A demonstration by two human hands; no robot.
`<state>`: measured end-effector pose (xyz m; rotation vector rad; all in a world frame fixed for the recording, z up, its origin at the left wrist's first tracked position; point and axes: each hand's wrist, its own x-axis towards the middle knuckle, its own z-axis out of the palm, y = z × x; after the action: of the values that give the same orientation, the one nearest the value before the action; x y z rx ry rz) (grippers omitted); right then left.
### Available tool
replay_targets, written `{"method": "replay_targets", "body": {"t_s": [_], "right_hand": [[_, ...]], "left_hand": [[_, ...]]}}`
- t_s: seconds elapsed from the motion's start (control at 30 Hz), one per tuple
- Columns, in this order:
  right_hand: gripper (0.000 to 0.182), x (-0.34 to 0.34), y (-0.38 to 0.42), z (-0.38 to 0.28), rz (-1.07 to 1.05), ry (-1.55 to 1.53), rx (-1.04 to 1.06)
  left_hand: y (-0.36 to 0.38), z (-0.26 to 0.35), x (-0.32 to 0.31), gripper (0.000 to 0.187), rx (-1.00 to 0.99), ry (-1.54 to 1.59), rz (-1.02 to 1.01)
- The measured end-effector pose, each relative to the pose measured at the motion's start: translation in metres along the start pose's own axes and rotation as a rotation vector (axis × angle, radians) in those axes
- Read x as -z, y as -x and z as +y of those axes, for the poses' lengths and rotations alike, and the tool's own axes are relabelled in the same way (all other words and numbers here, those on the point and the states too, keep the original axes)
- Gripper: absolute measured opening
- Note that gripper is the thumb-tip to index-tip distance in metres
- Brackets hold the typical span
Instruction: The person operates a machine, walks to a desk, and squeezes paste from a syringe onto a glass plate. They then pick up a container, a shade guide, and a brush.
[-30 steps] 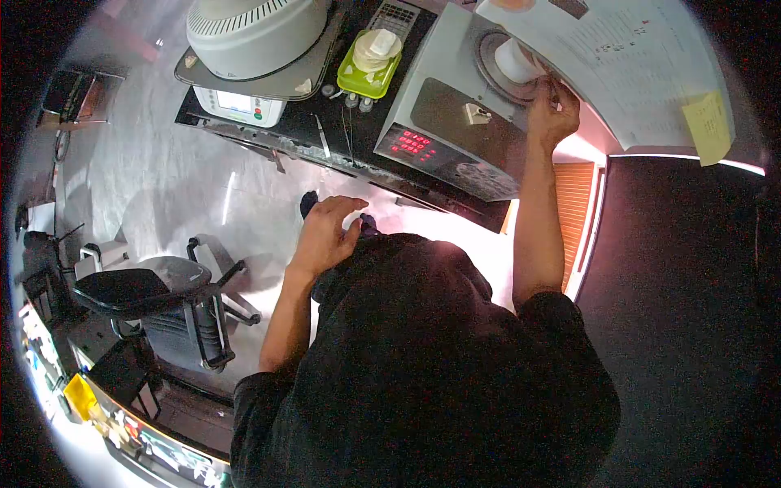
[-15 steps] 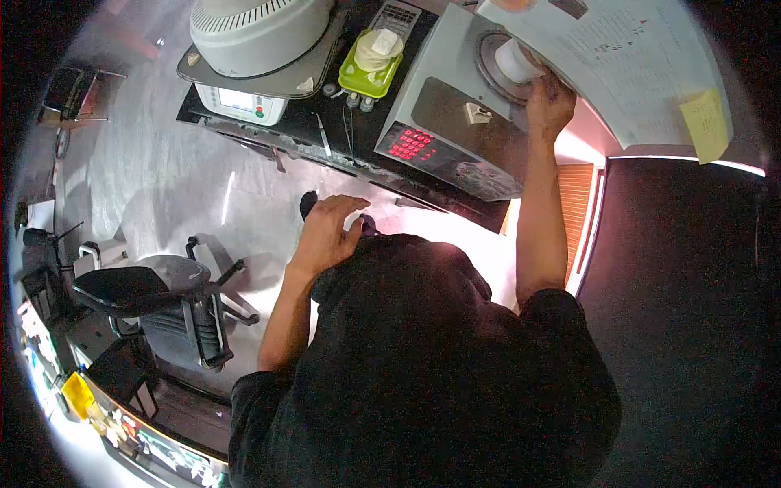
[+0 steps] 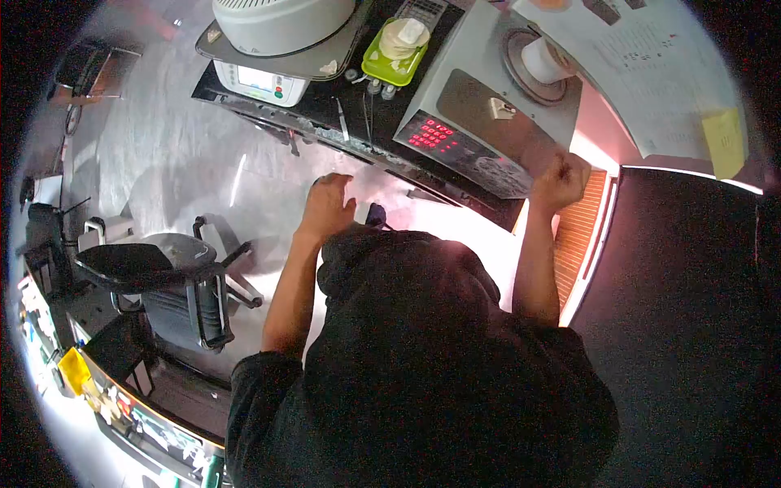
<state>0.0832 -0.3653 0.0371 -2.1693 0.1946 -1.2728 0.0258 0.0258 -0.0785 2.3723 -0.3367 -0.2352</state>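
head view: the left hand point(image 3: 329, 207) is at the centre of the frame, over the floor point(image 3: 183, 146), with fingers spread from the thumb; it is released and no object is visible in it. the right hand point(image 3: 560, 184) is at right of centre, raised on a near-upright forearm, fingers curled inward. whether it grasps anything, or touches the grey machine point(image 3: 455, 73) beside it, cannot be told.

the white cylinder point(image 3: 541, 61) is at upper right, on the round plate point(image 3: 514, 69) of the machine, apart from both hands. a small pale block point(image 3: 502, 108) lies on the machine's top, behind the lit red display point(image 3: 431, 134). printed papers point(image 3: 643, 73) with a yellow note point(image 3: 722, 142) cover the area right of the cylinder.

the green tray point(image 3: 395, 75), at upper centre, contains cream-white pieces point(image 3: 400, 42), stacked. tweezers point(image 3: 342, 119) lie below it. a white round appliance point(image 3: 285, 28) occupies the upper left. a chair point(image 3: 167, 264) is at left.
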Motion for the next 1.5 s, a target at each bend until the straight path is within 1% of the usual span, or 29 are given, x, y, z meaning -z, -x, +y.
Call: {"method": "replay_targets", "body": {"t_s": [0.1,0.2,0.3,0.33,0.43,0.47,0.57,0.6,0.7,0.8,0.9,1.0,1.1,1.2,1.27,1.4,1.5], "right_hand": [[0.01,0.026,0.05,0.004,-0.104,-0.086,0.006],[0.009,0.047,0.091,0.027,-0.284,0.064,-0.06],[0.013,0.056,0.111,0.04,-0.563,0.041,-0.14],[0.017,0.059,0.115,0.045,-0.662,0.082,-0.256],[0.022,0.067,0.122,0.047,-0.843,0.265,-0.311],[0.026,0.071,0.134,0.065,-0.807,0.231,-0.178],[0.027,0.07,0.136,0.054,-0.867,0.243,-0.4],[0.021,0.07,0.135,0.049,-0.854,0.25,-0.325],[0.021,0.068,0.139,0.056,-0.932,0.274,-0.283],[0.022,0.067,0.14,0.053,-0.949,0.196,-0.29],[0.022,0.063,0.137,0.047,-1.007,0.268,-0.314],[0.023,0.059,0.13,0.041,-1.08,0.265,-0.339],[0.023,0.06,0.133,0.046,-1.07,0.249,-0.309],[0.024,0.06,0.129,0.047,-1.118,0.217,-0.292],[0.024,0.06,0.127,0.045,-1.124,0.236,-0.294],[0.028,0.06,0.123,0.04,-1.166,0.323,-0.269],[0.029,0.06,0.129,0.048,-1.13,0.259,-0.327]], "left_hand": [[-0.018,-0.036,-0.018,0.053,0.078,-0.128,0.078],[-0.042,-0.055,-0.015,0.062,0.067,-0.235,0.163],[-0.061,-0.066,-0.021,0.068,0.151,-0.321,0.115],[-0.064,-0.067,-0.024,0.072,0.155,-0.367,0.101],[-0.067,-0.059,-0.03,0.072,0.286,-0.321,0.023],[-0.067,-0.057,-0.031,0.074,0.3,-0.323,0.013],[-0.063,-0.048,-0.028,0.079,0.339,-0.302,-0.012],[-0.063,-0.048,-0.028,0.08,0.348,-0.28,-0.016],[-0.064,-0.048,-0.027,0.082,0.377,-0.289,-0.046],[-0.066,-0.042,-0.025,0.081,0.421,-0.293,-0.096],[-0.068,-0.038,-0.021,0.081,0.446,-0.282,-0.113],[-0.069,-0.037,-0.023,0.081,0.463,-0.275,-0.086],[-0.07,-0.039,-0.027,0.082,0.466,-0.258,-0.072],[-0.068,-0.04,-0.029,0.083,0.466,-0.257,-0.056],[-0.068,-0.044,-0.033,0.084,0.455,-0.262,-0.029],[-0.069,-0.038,-0.027,0.083,0.477,-0.251,-0.057],[-0.069,-0.037,-0.026,0.081,0.475,-0.258,-0.07]]}}
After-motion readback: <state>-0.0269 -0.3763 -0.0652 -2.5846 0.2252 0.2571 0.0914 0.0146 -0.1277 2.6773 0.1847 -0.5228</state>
